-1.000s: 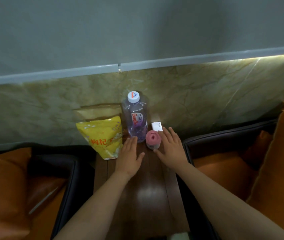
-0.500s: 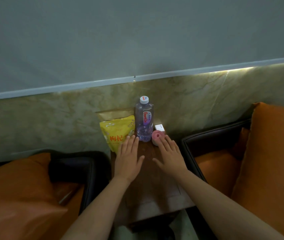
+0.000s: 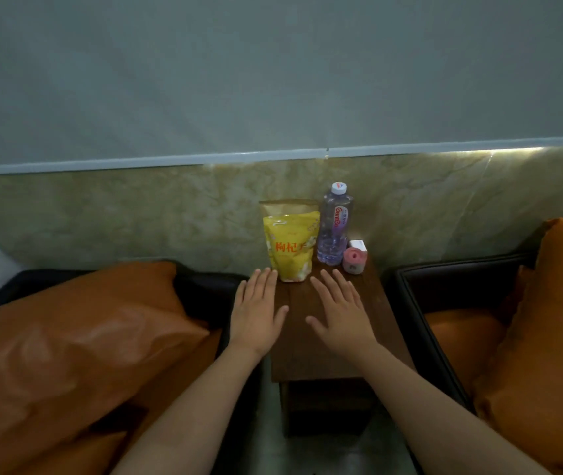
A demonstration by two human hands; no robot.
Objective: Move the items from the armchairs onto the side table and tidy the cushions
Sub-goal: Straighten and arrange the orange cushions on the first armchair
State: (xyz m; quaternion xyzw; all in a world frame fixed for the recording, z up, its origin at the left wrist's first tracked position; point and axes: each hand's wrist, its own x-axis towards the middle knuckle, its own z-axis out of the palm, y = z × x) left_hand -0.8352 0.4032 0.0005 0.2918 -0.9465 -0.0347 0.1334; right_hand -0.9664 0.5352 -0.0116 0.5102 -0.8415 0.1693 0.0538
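A dark wooden side table (image 3: 372, 323) stands between two armchairs. At its far end stand a yellow snack bag (image 3: 290, 250), a clear water bottle (image 3: 334, 228), a pink cup-like item (image 3: 354, 260) and a small white box (image 3: 358, 244) behind it. My left hand (image 3: 257, 311) hovers flat over the table's left edge, fingers straight, holding nothing. My right hand (image 3: 340, 311) is flat over the table's middle, also holding nothing. An orange cushion (image 3: 67, 341) lies on the left armchair and another orange cushion (image 3: 547, 337) leans on the right one.
Black armchair frames (image 3: 420, 296) flank the table closely on both sides. A marble-patterned wall panel (image 3: 136, 217) runs right behind the table, with a grey wall above. Grey floor (image 3: 334, 454) shows below the table's front edge.
The view has pulled back and swung left. Both hands have drawn back from the bottle and pink item toward the table's middle, still flat and holding nothing.
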